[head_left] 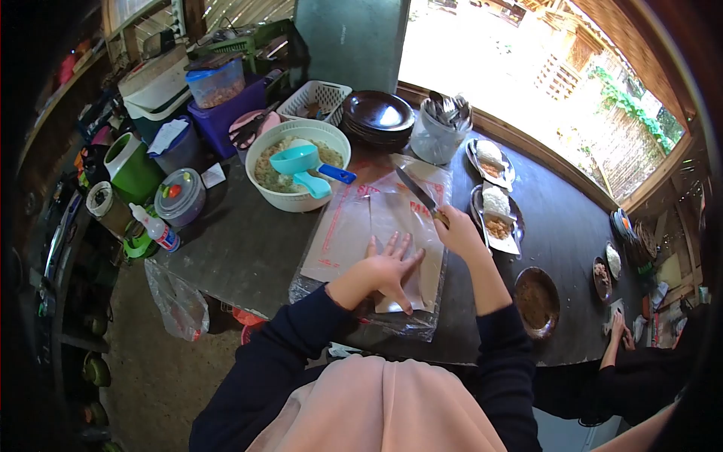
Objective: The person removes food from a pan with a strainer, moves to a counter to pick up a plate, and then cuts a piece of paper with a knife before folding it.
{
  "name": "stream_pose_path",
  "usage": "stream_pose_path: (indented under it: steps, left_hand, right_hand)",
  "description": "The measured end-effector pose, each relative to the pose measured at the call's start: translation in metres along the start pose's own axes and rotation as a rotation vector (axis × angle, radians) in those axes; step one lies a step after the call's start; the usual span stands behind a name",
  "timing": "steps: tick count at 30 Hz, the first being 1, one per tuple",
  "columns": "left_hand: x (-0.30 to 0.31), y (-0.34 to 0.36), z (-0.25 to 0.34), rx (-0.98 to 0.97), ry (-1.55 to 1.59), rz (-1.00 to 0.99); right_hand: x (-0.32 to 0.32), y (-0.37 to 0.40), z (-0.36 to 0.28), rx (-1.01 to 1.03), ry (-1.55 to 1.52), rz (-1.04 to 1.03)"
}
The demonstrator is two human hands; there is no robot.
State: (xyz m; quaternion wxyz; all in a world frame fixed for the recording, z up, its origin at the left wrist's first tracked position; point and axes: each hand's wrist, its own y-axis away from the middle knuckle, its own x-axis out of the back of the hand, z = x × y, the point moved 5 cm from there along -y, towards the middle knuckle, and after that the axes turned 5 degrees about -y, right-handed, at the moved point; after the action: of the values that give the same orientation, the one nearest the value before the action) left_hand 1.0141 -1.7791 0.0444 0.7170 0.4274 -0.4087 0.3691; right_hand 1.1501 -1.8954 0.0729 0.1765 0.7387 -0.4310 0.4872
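Note:
My left hand [393, 270] lies with fingers spread on pale paper sheets [399, 218], pressing them down. Beneath the paper is a clear plastic packet with red print [331, 233], flat on the dark table. My right hand [456, 228] is wrapped round the handle of a knife [416, 189], whose blade points up and left over the packet. A slit or edge runs down the paper near the blade. Just beyond the packet stands a white bowl [260, 177] of pale mixed food, with a turquoise scoop [295, 158] and a blue-handled scoop resting in it.
Dark plates [376, 113] are stacked behind the packet, beside a tub of spoons [440, 132]. Plates with rice [495, 200] stand right, near a brown bowl [537, 301]. A squeeze bottle [156, 228] is at the left edge. Another person's hands [619, 331] are at far right.

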Motion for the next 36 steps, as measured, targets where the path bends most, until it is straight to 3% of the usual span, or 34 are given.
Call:
stream_pose_path:
  steps: [2,4,5,11,13,21,36]
  left_hand:
    - [0.000,0.000,-0.002,0.004,0.027,-0.003]
    - [0.000,0.000,-0.003,-0.001,0.033,-0.008]
    - [-0.001,0.001,-0.003,-0.001,0.025,-0.007]
    - [0.000,-0.001,-0.002,0.007,-0.021,-0.019]
    - [0.000,-0.002,-0.003,0.048,-0.036,-0.006]
    - [0.000,-0.012,-0.023,0.186,-0.064,0.073]
    - [-0.003,-0.016,-0.024,0.205,-0.092,0.064]
  right_hand:
    - [0.023,0.043,-0.013,-0.003,-0.125,0.003]
    - [0.036,0.088,-0.020,-0.193,-0.579,-0.153]
    - [0.038,0.108,-0.017,-0.207,-0.655,-0.173]
    - [0.041,0.211,-0.003,-0.314,-0.884,-0.113]
    - [0.037,0.231,0.003,-0.348,-0.930,-0.195]
    - [0.059,0.240,-0.001,-0.101,-0.581,-0.236]
    - [0.043,0.252,-0.004,0.032,-0.557,-0.285]
